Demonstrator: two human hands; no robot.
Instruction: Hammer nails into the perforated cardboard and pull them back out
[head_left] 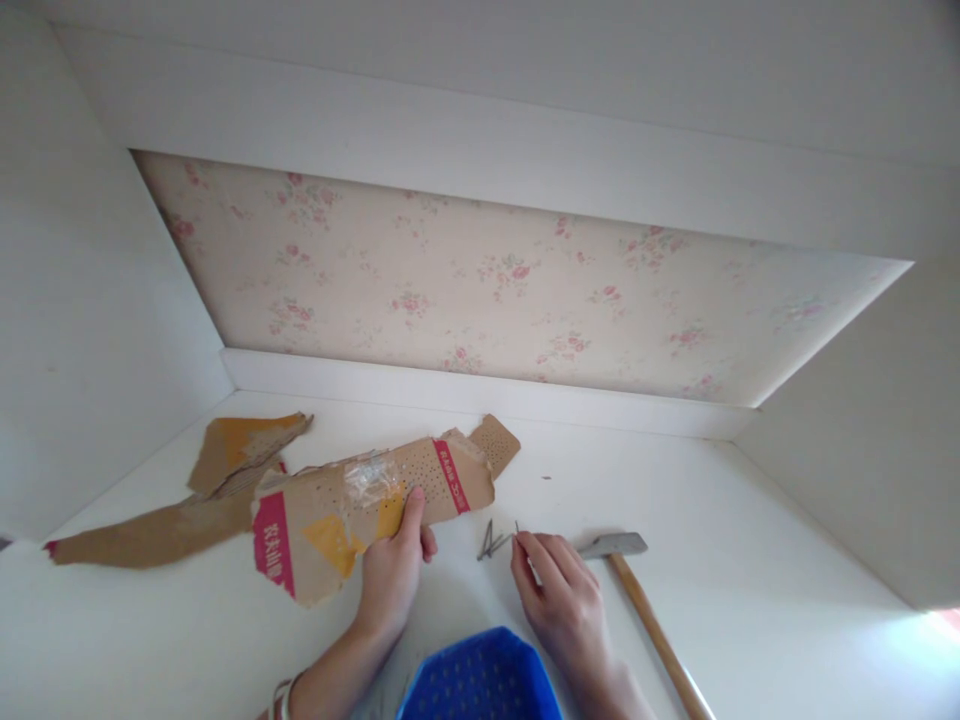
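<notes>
My left hand grips the lower edge of a torn cardboard piece, thumb on top. Red printed bands, yellow patches, clear tape and many small holes mark this cardboard. My right hand pinches a thin nail between thumb and fingertips. Just left of those fingertips lie several loose nails on the white surface. A hammer with a grey metal head and wooden handle rests right of my right hand. Below and between my hands stands a blue perforated basket, cut off by the frame's bottom edge.
More torn cardboard lies at the left, partly behind the held piece. A small punctured cardboard scrap sits behind its right end. White panels enclose the white surface at the sides and back, with floral wallpaper behind.
</notes>
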